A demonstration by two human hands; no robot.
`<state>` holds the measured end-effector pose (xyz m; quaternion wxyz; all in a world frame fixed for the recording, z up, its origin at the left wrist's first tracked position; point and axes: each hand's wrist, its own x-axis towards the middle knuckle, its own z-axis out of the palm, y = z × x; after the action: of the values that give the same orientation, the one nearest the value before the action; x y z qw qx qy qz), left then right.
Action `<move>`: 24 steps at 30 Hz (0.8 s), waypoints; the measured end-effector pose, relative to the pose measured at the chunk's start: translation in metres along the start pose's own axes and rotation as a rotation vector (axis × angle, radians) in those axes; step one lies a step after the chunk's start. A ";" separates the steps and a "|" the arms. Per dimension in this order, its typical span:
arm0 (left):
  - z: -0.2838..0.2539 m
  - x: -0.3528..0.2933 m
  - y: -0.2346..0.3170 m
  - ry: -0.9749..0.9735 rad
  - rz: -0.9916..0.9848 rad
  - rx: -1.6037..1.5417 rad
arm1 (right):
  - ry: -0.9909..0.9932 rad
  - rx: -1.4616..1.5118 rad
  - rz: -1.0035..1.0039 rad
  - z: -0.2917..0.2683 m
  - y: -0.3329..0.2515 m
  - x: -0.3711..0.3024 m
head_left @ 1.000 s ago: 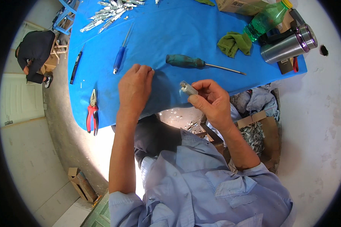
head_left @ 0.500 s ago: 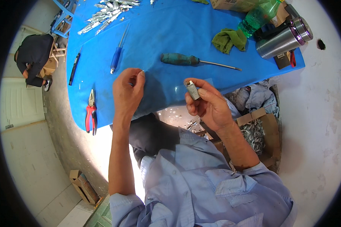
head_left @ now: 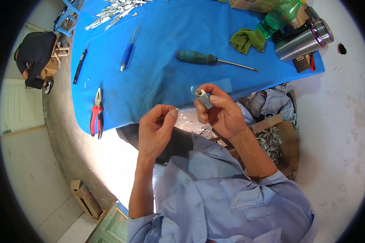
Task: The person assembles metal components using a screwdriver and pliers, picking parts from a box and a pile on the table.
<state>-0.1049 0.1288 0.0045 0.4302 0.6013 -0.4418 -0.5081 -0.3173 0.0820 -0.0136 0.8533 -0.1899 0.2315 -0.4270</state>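
Note:
My right hand (head_left: 227, 113) grips a small grey metal block (head_left: 204, 99) with an opening at its upper end, between thumb and fingers. To its left, lower and apart from it, my left hand (head_left: 155, 129) is closed in a pinch. A tiny pale bit shows at its thumb tip, too small to name. On the blue cloth beyond lie a screwdriver with a worn green handle (head_left: 197, 57) and a blue-handled screwdriver (head_left: 127, 56). Red-handled pliers (head_left: 96, 117) and a slim black pen-like tool (head_left: 80, 67) rest near the left edge.
Slender metal parts (head_left: 113, 14) are heaped at the far left. A green rag (head_left: 247, 40), a green bottle (head_left: 273, 24) and a steel flask (head_left: 298, 44) stand or lie far right. Below, a cardboard box (head_left: 290, 146) holds metal pieces. Another person (head_left: 34, 52) sits bent over at left.
My left hand has moved right and toward me, from over the cloth to near the table's front edge. My right hand keeps the metal block, now tilted slightly more.

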 end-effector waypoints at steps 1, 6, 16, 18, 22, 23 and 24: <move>0.001 -0.003 0.000 -0.017 -0.008 -0.033 | -0.005 0.009 0.002 0.002 0.001 0.000; 0.003 -0.010 0.003 -0.078 -0.105 -0.304 | -0.027 0.040 0.025 0.010 0.003 -0.003; -0.001 -0.024 -0.008 -0.200 -0.139 -0.630 | 0.033 -0.211 0.073 0.025 0.022 -0.008; 0.000 -0.028 -0.006 -0.176 -0.157 -0.691 | 0.058 -0.340 0.061 0.031 0.025 -0.010; 0.000 -0.035 -0.008 -0.138 -0.191 -0.688 | 0.053 -0.623 -0.032 0.039 0.028 -0.016; 0.003 -0.036 -0.010 -0.113 -0.192 -0.665 | 0.049 -0.680 -0.079 0.042 0.032 -0.017; 0.004 -0.037 -0.012 -0.091 -0.194 -0.641 | 0.046 -0.738 -0.130 0.043 0.034 -0.019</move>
<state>-0.1113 0.1672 0.0005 0.5271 0.4513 -0.2190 -0.6859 -0.2813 0.1217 0.0085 0.6932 -0.4891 0.3764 -0.3722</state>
